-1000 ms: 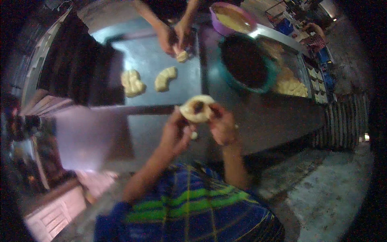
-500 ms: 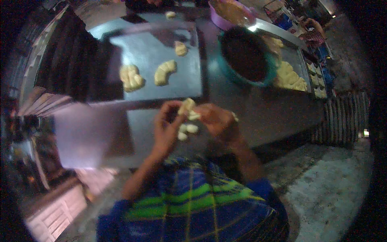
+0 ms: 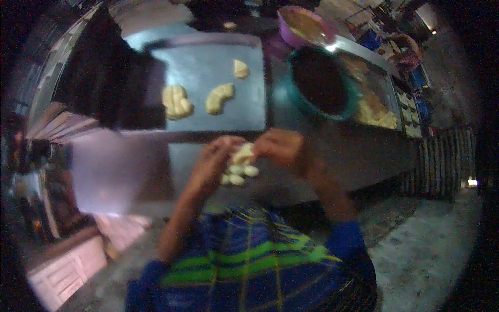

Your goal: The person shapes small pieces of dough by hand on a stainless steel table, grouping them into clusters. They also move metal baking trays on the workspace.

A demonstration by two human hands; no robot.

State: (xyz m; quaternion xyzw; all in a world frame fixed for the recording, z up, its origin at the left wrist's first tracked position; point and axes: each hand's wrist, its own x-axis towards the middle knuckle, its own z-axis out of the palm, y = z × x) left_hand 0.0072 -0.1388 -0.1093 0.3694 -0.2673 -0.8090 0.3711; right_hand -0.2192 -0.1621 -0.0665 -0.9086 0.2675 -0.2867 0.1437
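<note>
A pale yellow piece of dough [image 3: 243, 154] is held between my two hands above the near part of the table. My left hand [image 3: 214, 158] grips its left side with bent fingers. My right hand [image 3: 282, 147] pinches its upper right edge, the fingertips partly blurred. Just below the held piece, several small rounded dough balls [image 3: 237, 179] lie close together on the table. Beyond my hands, a metal tray [image 3: 228, 120] bears a lumpy dough mass [image 3: 176, 102], a curved dough strip [image 3: 220, 99] and a smaller dough chunk [image 3: 240, 69].
Right of the tray stands a dark-filled teal basin [image 3: 343, 112], with a pink-purple basin [image 3: 291, 39] behind it. Farther right lies more dough [image 3: 375, 115], beside a rack of light pieces [image 3: 409, 112]. A dark ridged stack [image 3: 112, 78] borders the tray's left. A person [image 3: 405, 52] is at the far right.
The held dough has come lower, nearer the small balls, and more of these now show. A pale bit beside my right hand no longer shows. The whole view has shifted slightly.
</note>
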